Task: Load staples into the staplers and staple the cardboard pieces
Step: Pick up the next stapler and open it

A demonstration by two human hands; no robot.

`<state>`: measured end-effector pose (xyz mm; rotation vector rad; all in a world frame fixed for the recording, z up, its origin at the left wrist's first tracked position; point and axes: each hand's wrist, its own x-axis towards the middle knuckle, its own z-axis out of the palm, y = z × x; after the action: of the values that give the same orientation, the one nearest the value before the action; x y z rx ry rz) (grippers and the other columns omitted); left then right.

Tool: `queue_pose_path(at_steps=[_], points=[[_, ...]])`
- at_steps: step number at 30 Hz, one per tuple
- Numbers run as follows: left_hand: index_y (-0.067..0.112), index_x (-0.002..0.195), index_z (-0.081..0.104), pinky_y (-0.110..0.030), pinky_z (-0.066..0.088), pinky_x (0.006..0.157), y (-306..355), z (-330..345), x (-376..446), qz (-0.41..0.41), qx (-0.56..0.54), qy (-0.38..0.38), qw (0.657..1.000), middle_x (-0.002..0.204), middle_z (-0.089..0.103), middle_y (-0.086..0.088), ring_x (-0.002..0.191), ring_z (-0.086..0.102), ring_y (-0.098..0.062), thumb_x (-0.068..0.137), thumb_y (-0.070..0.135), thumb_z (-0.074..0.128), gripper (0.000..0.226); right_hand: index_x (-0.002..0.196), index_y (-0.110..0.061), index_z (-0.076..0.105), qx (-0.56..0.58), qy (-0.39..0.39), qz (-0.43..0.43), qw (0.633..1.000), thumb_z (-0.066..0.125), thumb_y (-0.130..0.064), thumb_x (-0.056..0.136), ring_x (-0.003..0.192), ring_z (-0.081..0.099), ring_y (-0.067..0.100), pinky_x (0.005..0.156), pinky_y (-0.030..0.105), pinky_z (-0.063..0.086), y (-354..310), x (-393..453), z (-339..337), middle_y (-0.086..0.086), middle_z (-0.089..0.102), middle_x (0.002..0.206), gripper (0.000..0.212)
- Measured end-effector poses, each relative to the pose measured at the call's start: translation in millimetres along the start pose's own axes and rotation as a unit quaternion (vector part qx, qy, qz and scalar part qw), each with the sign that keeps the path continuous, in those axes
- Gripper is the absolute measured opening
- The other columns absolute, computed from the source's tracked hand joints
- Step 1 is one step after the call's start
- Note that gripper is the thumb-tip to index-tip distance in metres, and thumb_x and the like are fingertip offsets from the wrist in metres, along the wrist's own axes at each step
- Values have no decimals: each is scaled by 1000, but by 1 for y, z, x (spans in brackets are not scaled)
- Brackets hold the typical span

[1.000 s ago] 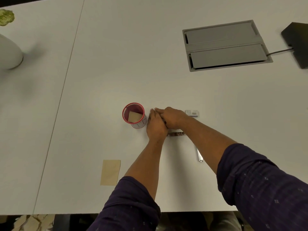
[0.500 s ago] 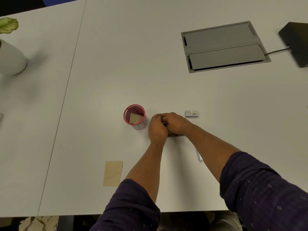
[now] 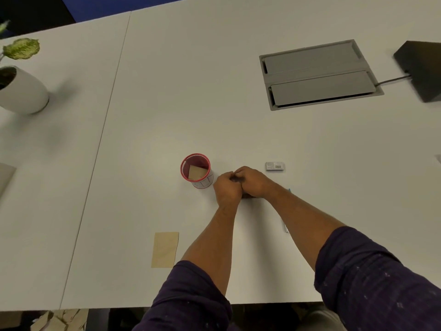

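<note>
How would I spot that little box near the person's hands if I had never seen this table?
Start at the grey hatch set into the white table and come straight toward the person. Just beyond the right hand lies the small box. It alone is flat, grey and barcoded; the red cup is round.

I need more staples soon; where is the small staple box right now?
In the head view the staple box lies on the white table, just beyond the right hand.

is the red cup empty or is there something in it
Not empty. The red cup stands upright with a brown cardboard piece visible inside it through the open top.
</note>
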<state>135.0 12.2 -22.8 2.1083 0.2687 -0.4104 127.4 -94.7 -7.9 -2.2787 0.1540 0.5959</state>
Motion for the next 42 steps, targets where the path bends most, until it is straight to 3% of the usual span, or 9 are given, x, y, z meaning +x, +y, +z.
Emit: queue_pose_path(at_steps=[6, 10, 15, 22, 29, 34, 39, 42], points=[[8, 110, 73, -9, 43, 64, 11, 4, -8, -34, -54, 39, 997, 92, 69, 1, 80, 62, -11, 80, -4, 62, 34, 95, 0, 73, 74, 61, -3, 995, 62, 4, 83, 101, 67, 32, 83, 39, 54, 2, -13, -4, 13, 71, 105, 17], [10, 104, 76, -2, 38, 59, 20, 4, -17, -29, -70, 71, 995, 84, 68, 6, 72, 60, -3, 80, -4, 62, 31, 112, -4, 76, 161, 131, 7, 978, 60, 5, 88, 106, 69, 23, 98, 36, 54, 2, -23, -4, 13, 75, 112, 30], [10, 97, 75, -5, 43, 66, 31, -4, -22, -5, -106, 100, 989, 84, 69, 6, 79, 64, -8, 82, -5, 60, 26, 105, -9, 78, 239, 190, 8, 952, 74, -8, 89, 89, 69, 14, 85, 23, 54, -1, -25, -9, 5, 76, 98, 16], [18, 93, 71, -3, 46, 65, 36, -18, -33, 44, -158, 128, 978, 81, 69, 16, 75, 65, 7, 88, 2, 63, 18, 101, -11, 77, 311, 162, -51, 935, 74, -3, 88, 94, 74, 17, 92, 35, 59, -8, -26, -16, 4, 78, 95, 16], [18, 90, 73, -1, 45, 63, 41, -39, -33, 56, -172, 184, 966, 76, 65, 20, 74, 62, 15, 89, 11, 68, 9, 99, -14, 78, 326, 144, -81, 931, 76, -1, 83, 89, 76, 15, 86, 27, 60, -32, -23, -14, 2, 79, 92, 20], [18, 88, 72, -4, 42, 64, 43, -57, -32, 53, -159, 215, 962, 84, 68, 10, 77, 65, 1, 92, 19, 67, 6, 92, -20, 78, 306, 164, -79, 934, 78, -10, 84, 76, 75, 8, 75, 21, 58, -56, -19, -13, -6, 78, 81, 13], [17, 91, 73, 1, 41, 63, 43, -74, -30, 76, -112, 234, 963, 84, 71, 6, 74, 62, -4, 94, 18, 62, 12, 97, -8, 79, 273, 180, -53, 943, 77, -13, 86, 80, 75, 15, 82, 33, 62, -82, -8, -11, 4, 77, 87, 12], [15, 97, 76, -1, 42, 65, 38, -82, -28, 72, -92, 238, 964, 92, 74, 3, 82, 65, -8, 95, 19, 60, 17, 95, -5, 79, 247, 175, -51, 952, 77, -13, 86, 84, 75, 20, 85, 37, 62, -95, -3, -9, 8, 77, 89, 12]])
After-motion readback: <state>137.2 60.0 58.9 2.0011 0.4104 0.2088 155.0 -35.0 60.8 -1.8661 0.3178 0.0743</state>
